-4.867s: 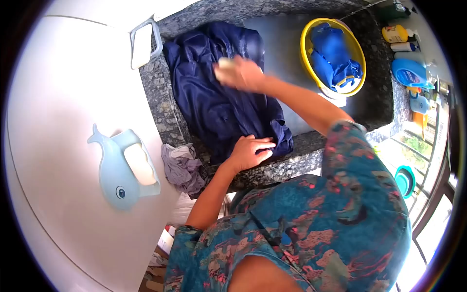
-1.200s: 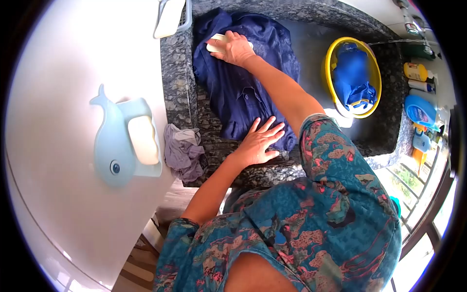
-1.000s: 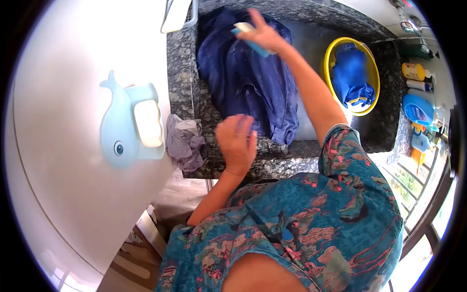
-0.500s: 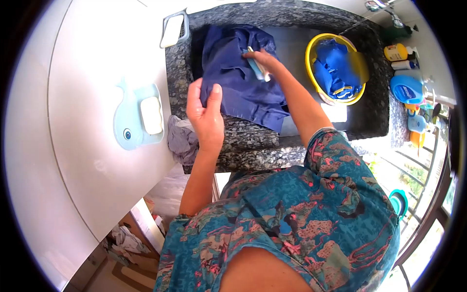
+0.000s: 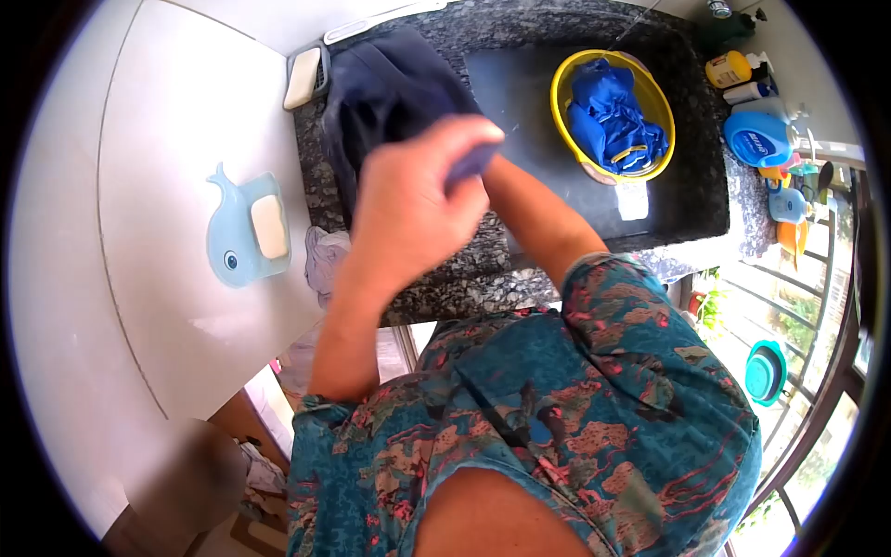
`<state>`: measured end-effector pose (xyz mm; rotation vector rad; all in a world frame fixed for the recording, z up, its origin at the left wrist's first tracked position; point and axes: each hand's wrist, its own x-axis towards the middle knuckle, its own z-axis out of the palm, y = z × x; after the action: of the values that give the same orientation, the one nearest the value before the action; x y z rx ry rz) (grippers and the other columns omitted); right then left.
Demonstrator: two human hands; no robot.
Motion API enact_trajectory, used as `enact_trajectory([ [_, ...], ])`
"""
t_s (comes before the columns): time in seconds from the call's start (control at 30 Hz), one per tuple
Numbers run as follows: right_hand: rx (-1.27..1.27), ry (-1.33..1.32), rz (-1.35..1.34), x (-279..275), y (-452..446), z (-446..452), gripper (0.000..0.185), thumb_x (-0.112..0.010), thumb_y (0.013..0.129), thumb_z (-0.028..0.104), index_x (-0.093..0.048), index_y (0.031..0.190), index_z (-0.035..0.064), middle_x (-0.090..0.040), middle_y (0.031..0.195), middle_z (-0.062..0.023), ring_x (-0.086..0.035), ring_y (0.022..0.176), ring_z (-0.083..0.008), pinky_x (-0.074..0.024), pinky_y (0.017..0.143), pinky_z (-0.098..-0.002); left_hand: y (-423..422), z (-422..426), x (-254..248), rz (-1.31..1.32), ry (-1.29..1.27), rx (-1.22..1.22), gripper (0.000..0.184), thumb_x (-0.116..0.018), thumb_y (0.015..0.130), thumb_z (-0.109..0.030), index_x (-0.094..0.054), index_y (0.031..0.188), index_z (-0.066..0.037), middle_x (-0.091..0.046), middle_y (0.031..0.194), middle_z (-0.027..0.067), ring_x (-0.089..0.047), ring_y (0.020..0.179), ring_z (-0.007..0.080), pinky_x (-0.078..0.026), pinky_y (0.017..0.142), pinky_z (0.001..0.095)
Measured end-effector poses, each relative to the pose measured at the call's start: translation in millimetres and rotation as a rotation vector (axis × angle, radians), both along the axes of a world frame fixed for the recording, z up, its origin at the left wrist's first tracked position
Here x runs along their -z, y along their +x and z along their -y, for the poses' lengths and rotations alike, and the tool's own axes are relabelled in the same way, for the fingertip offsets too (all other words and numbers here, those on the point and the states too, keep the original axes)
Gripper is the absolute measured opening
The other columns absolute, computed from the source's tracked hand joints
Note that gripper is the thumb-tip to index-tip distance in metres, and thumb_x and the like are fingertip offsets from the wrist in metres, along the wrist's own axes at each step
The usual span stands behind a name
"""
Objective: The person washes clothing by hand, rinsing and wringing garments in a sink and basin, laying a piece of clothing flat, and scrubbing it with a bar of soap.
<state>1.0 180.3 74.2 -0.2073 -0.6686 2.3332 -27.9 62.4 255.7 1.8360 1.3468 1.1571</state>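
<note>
My left hand (image 5: 408,209), smeared by motion, is raised over the near side of the sink with its fingers closed on a fold of dark blue cloth (image 5: 394,79). The rest of that wet-looking cloth lies bunched at the sink's left end, reaching up onto the stone. My right forearm (image 5: 548,218) reaches in from the right, and its hand is hidden behind my left hand. Whether the right hand still has the scrubbing brush is not visible.
A yellow tub (image 5: 670,121) with bright blue cloth stands in the dark stone sink (image 5: 520,102), under a thin water stream. Soap bars rest in a whale-shaped dish (image 5: 230,237) and a grey dish (image 5: 322,74). Bottles (image 5: 756,139) line the right ledge. Grey cloth (image 5: 325,260) hangs at the left edge.
My left hand has moved right and up, lifting a fold of the cloth. The cloth has gone from spread flat to bunched leftward. The brush has dropped out of sight. The view has shifted slightly.
</note>
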Motion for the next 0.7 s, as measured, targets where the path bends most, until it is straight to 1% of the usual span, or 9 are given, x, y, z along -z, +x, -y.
enact_trajectory([
  [0.1, -0.164, 0.136, 0.432, 87, 74, 19, 0.046, -0.058, 0.092, 0.032, -0.054, 0.125, 0.0002, -0.062, 0.104, -0.0121, -0.060, 0.095, -0.0194, -0.0507, 0.083, -0.0320, 14, 40, 99, -0.358, -0.225, 0.064, 0.034, -0.060, 0.073, -0.010, -0.066, 0.107, -0.011, -0.068, 0.087, 0.0158, -0.065, 0.076, 0.0350, -0.053, 0.070, 0.0461],
  [0.17, -0.325, -0.064, 1.130, 144, 144, 18, 0.056, -0.066, 0.085, 0.036, -0.056, 0.128, 0.0023, -0.063, 0.109, -0.0120, -0.060, 0.092, -0.0175, -0.0510, 0.076, -0.0329, 20, 73, 168, -0.437, -0.479, 0.126, 0.033, -0.058, 0.080, -0.014, -0.065, 0.112, -0.010, -0.068, 0.092, 0.0153, -0.065, 0.085, 0.0353, -0.052, 0.075, 0.0442],
  [0.23, -0.225, -0.009, 1.369, 78, 181, 29, 0.062, -0.069, 0.081, 0.039, -0.056, 0.131, 0.0061, -0.063, 0.113, -0.0110, -0.060, 0.086, -0.0169, -0.0502, 0.071, -0.0336, 18, 97, 202, -0.548, -0.554, 0.221, 0.030, -0.061, 0.084, -0.020, -0.066, 0.111, -0.009, -0.068, 0.094, 0.0140, -0.065, 0.086, 0.0335, -0.051, 0.073, 0.0439],
  [0.3, 0.040, 0.170, 1.185, 128, 210, 16, 0.066, -0.069, 0.079, 0.041, -0.054, 0.134, 0.0082, -0.063, 0.115, -0.0113, -0.060, 0.094, -0.0203, -0.0494, 0.080, -0.0342, 14, 90, 199, -0.293, -0.604, 0.181, 0.031, -0.063, 0.084, -0.022, -0.066, 0.111, -0.009, -0.067, 0.097, 0.0136, -0.065, 0.087, 0.0333, -0.051, 0.074, 0.0431],
  [0.4, 0.197, 0.292, 1.317, 66, 169, 0, 0.071, -0.070, 0.078, 0.041, -0.050, 0.138, 0.0089, -0.060, 0.124, -0.0137, -0.055, 0.113, -0.0231, -0.0419, 0.096, -0.0333, 9, 65, 200, -0.236, -0.339, 0.003, 0.032, -0.068, 0.082, -0.021, -0.065, 0.110, -0.006, -0.063, 0.106, 0.0130, -0.060, 0.094, 0.0324, -0.048, 0.082, 0.0396],
  [0.47, 0.226, 0.431, 1.254, 54, 126, -18, 0.065, -0.070, 0.080, 0.044, -0.053, 0.135, 0.0134, -0.063, 0.101, -0.0064, -0.062, 0.080, -0.0155, -0.0509, 0.066, -0.0304, 3, 46, 208, -0.400, -0.131, -0.133, 0.042, -0.070, 0.081, -0.022, -0.060, 0.118, -0.005, -0.059, 0.117, 0.0143, -0.056, 0.104, 0.0327, -0.046, 0.088, 0.0403],
  [0.5, 0.178, 0.333, 1.170, 43, 102, -23, 0.064, -0.070, 0.079, 0.044, -0.054, 0.134, 0.0129, -0.063, 0.101, -0.0067, -0.062, 0.081, -0.0167, -0.0509, 0.068, -0.0309, 1, 41, 210, -0.497, -0.122, -0.206, 0.049, -0.070, 0.080, -0.024, -0.056, 0.123, -0.005, -0.056, 0.123, 0.0154, -0.053, 0.109, 0.0336, -0.044, 0.091, 0.0418],
  [0.53, 0.131, 0.238, 1.084, 37, 78, -28, 0.064, -0.071, 0.079, 0.044, -0.055, 0.132, 0.0124, -0.063, 0.101, -0.0070, -0.062, 0.082, -0.0180, -0.0508, 0.070, -0.0315, -2, 43, 224, -0.687, -0.293, -0.260, 0.072, -0.070, 0.080, -0.040, -0.042, 0.136, -0.003, -0.044, 0.139, 0.0207, -0.043, 0.122, 0.0412, -0.036, 0.100, 0.0530],
  [0.7, 0.004, 0.718, 1.367, 94, -13, -54, 0.067, -0.071, 0.070, 0.044, -0.058, 0.127, 0.0130, -0.064, 0.116, -0.0190, -0.063, 0.105, -0.0352, -0.0492, 0.091, -0.0407, -29, 72, 264, -0.854, -0.507, -0.357, 0.104, -0.058, 0.076, -0.071, -0.029, 0.144, 0.003, -0.026, 0.150, 0.0275, -0.021, 0.137, 0.0505, -0.017, 0.105, 0.0683],
])
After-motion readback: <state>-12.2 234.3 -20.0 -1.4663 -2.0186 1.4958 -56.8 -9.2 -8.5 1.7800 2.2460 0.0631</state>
